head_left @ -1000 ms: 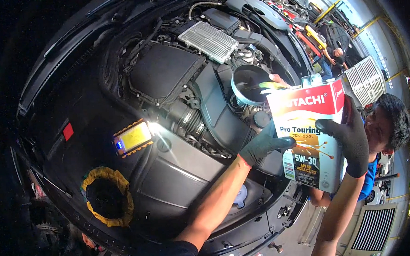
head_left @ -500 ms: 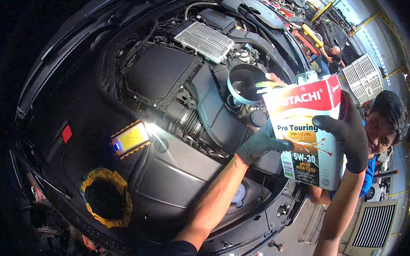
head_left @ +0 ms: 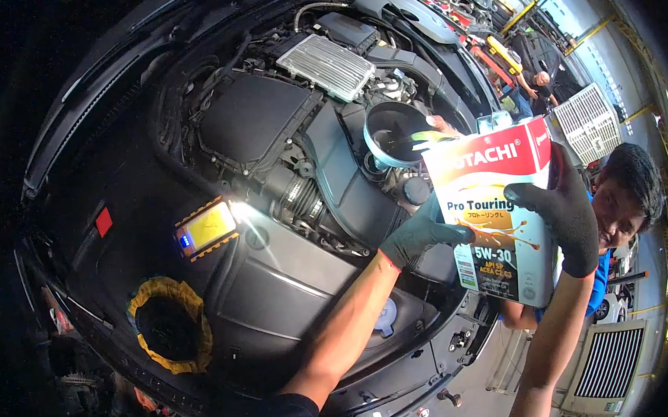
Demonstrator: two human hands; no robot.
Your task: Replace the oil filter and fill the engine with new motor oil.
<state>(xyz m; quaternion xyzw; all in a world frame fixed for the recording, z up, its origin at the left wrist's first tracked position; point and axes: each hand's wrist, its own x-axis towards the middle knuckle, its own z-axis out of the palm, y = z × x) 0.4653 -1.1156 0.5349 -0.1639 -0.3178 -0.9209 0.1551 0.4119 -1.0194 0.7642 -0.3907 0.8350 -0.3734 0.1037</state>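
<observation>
Both my hands, in dark gloves, hold a rectangular engine oil can (head_left: pixel 489 202) with a red top band and a white front. My left hand (head_left: pixel 422 236) grips its left edge, thumb across the front. At its right side my right hand (head_left: pixel 570 214) is closed round it, thumb pressed on the front. The can is slightly tilted above the right part of the open engine bay. Just left of its top, a wide funnel (head_left: pixel 376 141) stands over the engine. Another person's fingers (head_left: pixel 442 123) show between funnel and can, beside something yellow-green.
A lit yellow work lamp (head_left: pixel 207 227) lies on the dark cover at left, above a yellow-rimmed round opening (head_left: pixel 134 329). A blue reservoir cap (head_left: pixel 386 319) sits near the front edge. A co-worker (head_left: pixel 631 188) stands close at right; another person (head_left: pixel 541 88) is farther back.
The view has shifted a little, so the engine bay and can appear slightly farther left. My grip on the can looks the same. The co-worker's head has turned slightly.
</observation>
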